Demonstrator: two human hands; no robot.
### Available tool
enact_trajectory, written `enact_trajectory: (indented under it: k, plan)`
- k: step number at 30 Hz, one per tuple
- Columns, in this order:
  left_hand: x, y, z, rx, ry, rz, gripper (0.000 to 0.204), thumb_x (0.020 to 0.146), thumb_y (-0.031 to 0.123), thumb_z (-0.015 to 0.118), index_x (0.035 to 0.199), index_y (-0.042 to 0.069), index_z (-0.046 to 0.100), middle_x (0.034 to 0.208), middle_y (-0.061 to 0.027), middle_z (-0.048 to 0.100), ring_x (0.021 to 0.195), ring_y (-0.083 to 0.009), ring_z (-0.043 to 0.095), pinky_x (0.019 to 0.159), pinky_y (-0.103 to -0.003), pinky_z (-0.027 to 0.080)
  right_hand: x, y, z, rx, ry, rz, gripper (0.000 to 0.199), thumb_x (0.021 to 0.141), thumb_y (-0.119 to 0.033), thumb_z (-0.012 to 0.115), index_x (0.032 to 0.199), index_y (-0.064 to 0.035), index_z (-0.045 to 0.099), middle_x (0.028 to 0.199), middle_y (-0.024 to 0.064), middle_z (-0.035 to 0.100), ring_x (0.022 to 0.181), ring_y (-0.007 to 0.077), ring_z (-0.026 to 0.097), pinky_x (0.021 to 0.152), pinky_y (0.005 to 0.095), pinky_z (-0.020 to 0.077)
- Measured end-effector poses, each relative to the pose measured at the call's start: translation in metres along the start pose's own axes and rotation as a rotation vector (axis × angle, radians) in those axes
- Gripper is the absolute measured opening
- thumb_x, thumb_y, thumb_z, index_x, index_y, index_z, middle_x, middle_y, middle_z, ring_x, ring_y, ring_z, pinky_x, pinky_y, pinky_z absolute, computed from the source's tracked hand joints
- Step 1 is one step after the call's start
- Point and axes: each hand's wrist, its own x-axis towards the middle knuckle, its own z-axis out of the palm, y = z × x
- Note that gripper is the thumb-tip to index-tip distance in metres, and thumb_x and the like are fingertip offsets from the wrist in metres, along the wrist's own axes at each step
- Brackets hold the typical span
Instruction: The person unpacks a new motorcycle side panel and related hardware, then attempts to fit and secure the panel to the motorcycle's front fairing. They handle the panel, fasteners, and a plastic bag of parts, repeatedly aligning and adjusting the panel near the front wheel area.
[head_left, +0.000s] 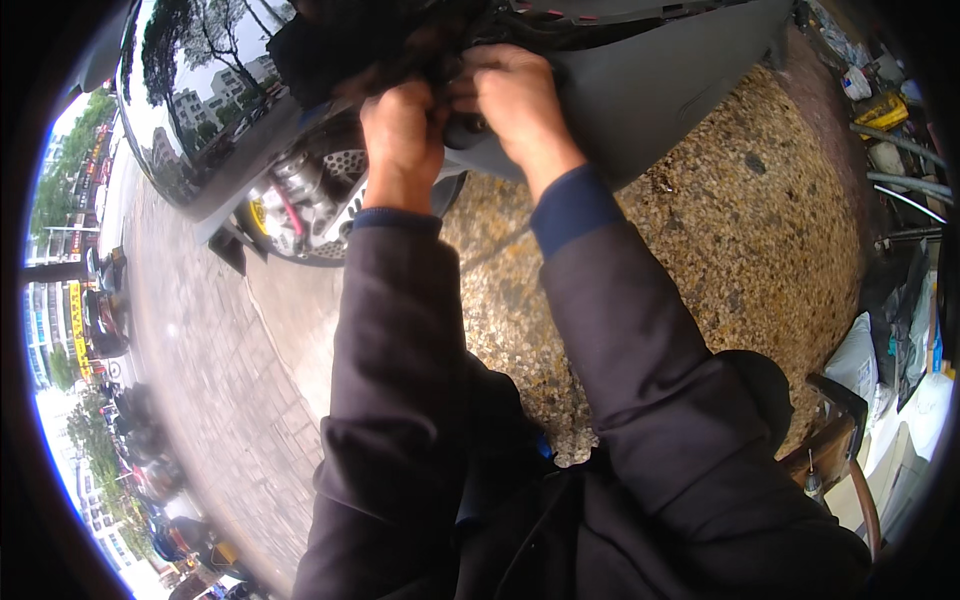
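Both my hands are up at a vehicle that looks like a scooter, by the dark gap between its glossy black body panel [200, 100] and a matte grey plastic panel [640, 95]. My left hand [403, 135] is closed, its fingertips lost in the shadow beside the black panel. Close to its right, my right hand [510, 95] has its fingers curled in against the inner edge of the grey panel. Whatever the fingers grip is too dark to make out. Just below my left hand shows a wheel [310, 205] with a perforated brake disc.
Under the scooter lies pebbled ground [740, 200], with grey paving [215, 330] to the left. Along the right edge are piled cluttered tools, hoses and bags, with a yellow item [880, 110] among them. A wooden-looking stool or stand [825, 450] is near my right elbow. Parked motorbikes [145, 430] line the far left.
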Motion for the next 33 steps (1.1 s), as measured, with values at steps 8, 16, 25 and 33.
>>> enact_trajectory:
  k: [8, 16, 25, 33]
  plan:
    - [0.0, 0.001, 0.001, 0.003, 0.07, -0.017, 0.024, 0.072, -0.009, 0.047, 0.09, -0.001, 0.06, 0.094, -0.0077, 0.057, 0.094, -0.0265, 0.059, 0.073, -0.035, 0.045, 0.002, -0.033, -0.032, -0.127, 0.044, -0.063, 0.031, 0.087, 0.008, 0.042, 0.111, 0.014, 0.06, 0.097, 0.0223, 0.066, 0.074, 0.0219, 0.068, 0.064, 0.0301, 0.059]
    - [0.0, 0.001, -0.002, 0.04, 0.031, -0.003, 0.022, 0.071, -0.009, 0.046, 0.085, 0.001, 0.059, 0.087, -0.0065, 0.056, 0.09, -0.0242, 0.06, 0.066, -0.032, 0.042, -0.012, -0.047, -0.04, -0.274, -0.005, 0.035, 0.022, 0.096, -0.001, 0.047, 0.107, 0.0086, 0.063, 0.092, 0.0156, 0.068, 0.071, 0.0173, 0.067, 0.059, 0.0287, 0.057]
    - [-0.003, 0.001, 0.003, 0.06, 0.108, 0.028, 0.029, 0.07, -0.008, 0.046, 0.093, 0.0, 0.062, 0.092, -0.0073, 0.06, 0.089, -0.0243, 0.062, 0.064, -0.031, 0.041, -0.022, -0.044, -0.038, -0.384, -0.105, 0.084, 0.021, 0.096, -0.004, 0.051, 0.11, 0.0083, 0.061, 0.094, 0.018, 0.069, 0.068, 0.0176, 0.067, 0.053, 0.0271, 0.053]
    - [-0.017, 0.01, -0.004, 0.339, 0.227, -0.013, 0.036, 0.078, 0.001, 0.052, 0.111, -0.001, 0.064, 0.098, -0.0064, 0.068, 0.091, -0.0204, 0.067, 0.063, -0.03, 0.044, -0.022, -0.051, -0.046, -0.564, -0.251, 0.158, 0.022, 0.096, -0.006, 0.051, 0.109, 0.0082, 0.063, 0.093, 0.018, 0.07, 0.064, 0.0163, 0.066, 0.049, 0.0267, 0.0491]
